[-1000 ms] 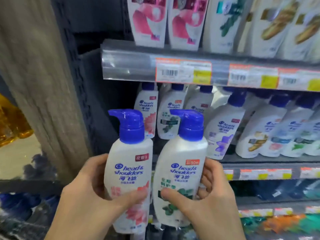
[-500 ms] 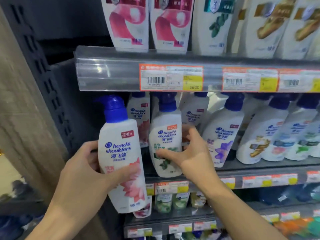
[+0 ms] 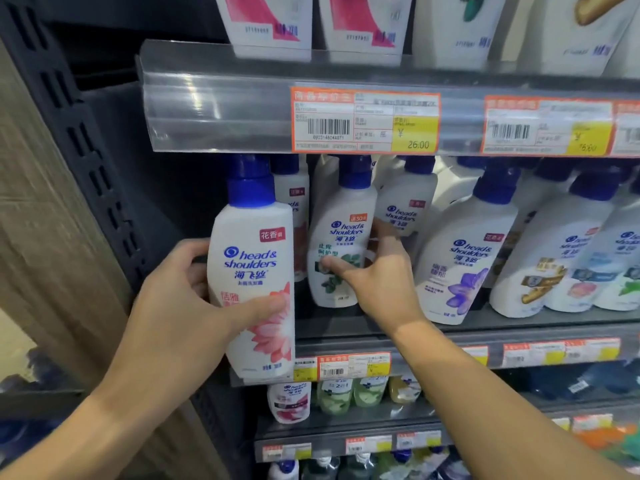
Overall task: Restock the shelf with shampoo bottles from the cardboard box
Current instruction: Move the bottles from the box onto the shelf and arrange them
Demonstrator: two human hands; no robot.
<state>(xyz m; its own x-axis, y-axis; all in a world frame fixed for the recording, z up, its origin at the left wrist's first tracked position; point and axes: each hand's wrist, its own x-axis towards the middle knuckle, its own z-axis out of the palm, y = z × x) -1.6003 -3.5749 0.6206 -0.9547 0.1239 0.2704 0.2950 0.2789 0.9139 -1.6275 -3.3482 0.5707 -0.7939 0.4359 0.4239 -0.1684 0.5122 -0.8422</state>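
Whereas a second ago both bottles were held side by side in front of the shelving, the green-leaf bottle (image 3: 341, 244) now stands on the shelf (image 3: 381, 327), upright in the front row between an already stocked pink-label bottle (image 3: 294, 216) and the purple-flower bottle (image 3: 464, 265). Right hand (image 3: 377, 275): thumb on the bottle's front label and fingers curled round its right side, still grasping it, though the bottle's base appears to rest on the shelf surface. Left hand (image 3: 187, 306): closed round the pink-flower bottle (image 3: 254, 271), which has moved up and toward the shelf's left end but remains in front of the shelf edge, its base below the price-label strip (image 3: 346, 367) and its blue pump cap just under the upper shelf rail (image 3: 214, 109). One bottle is thus effectively placed and awaits release; the second is judged next to go in, probably into the dark gap at the far left. No cardboard box is in view.
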